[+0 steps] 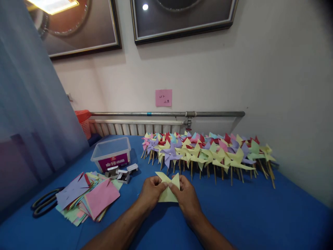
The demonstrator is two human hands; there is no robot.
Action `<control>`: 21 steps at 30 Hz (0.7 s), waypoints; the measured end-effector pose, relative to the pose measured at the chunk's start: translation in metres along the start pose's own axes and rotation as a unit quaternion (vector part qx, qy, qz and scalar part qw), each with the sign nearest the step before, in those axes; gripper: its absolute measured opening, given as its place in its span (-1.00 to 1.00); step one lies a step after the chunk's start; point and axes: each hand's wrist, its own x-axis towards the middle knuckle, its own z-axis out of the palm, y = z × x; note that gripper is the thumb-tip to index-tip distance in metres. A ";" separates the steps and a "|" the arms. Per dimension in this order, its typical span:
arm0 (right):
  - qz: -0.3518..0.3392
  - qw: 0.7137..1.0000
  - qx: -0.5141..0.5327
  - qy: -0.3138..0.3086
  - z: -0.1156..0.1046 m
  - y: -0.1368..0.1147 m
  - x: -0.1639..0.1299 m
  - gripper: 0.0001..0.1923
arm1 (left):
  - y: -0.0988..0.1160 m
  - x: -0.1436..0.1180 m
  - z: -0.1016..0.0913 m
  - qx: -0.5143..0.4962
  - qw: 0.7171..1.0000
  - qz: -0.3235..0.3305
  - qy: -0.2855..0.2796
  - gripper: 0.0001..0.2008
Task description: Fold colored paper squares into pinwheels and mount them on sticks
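Note:
Between my two hands is a pale yellow paper square (168,197), its upper corners standing up in points and its lower edge flat. My left hand (151,189) grips the left side of the sheet, thumb near its middle. From the right, my right hand (186,194) pinches the other side, and the two thumb tips almost meet at the centre. The fingers behind the paper are partly hidden. Just beyond my hands stand many finished paper pinwheels (194,152) on thin wooden sticks, in yellow, purple, red, pink, green and blue.
To the left lie stacked coloured paper squares (102,197) with cut slits, beside black-handled scissors (45,202). Behind them are small open boxes of pins (123,176) and a clear plastic tub (111,147). A blue cloth (234,215) covers the table; a metal pipe (166,114) runs along the wall.

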 end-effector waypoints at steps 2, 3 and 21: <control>0.000 1.000 -0.006 -0.001 0.000 0.000 0.000 -0.65 | 0.001 -0.001 0.001 0.003 1.000 0.004 0.005 -0.58; -0.001 1.000 -0.009 -0.001 -0.001 0.000 0.000 -0.65 | 0.002 -0.001 0.001 0.005 1.000 0.005 0.009 -0.58; -0.017 0.998 0.048 -0.030 -0.006 0.000 -0.001 -0.48 | 0.006 0.003 -0.006 0.010 0.999 0.013 0.052 -0.68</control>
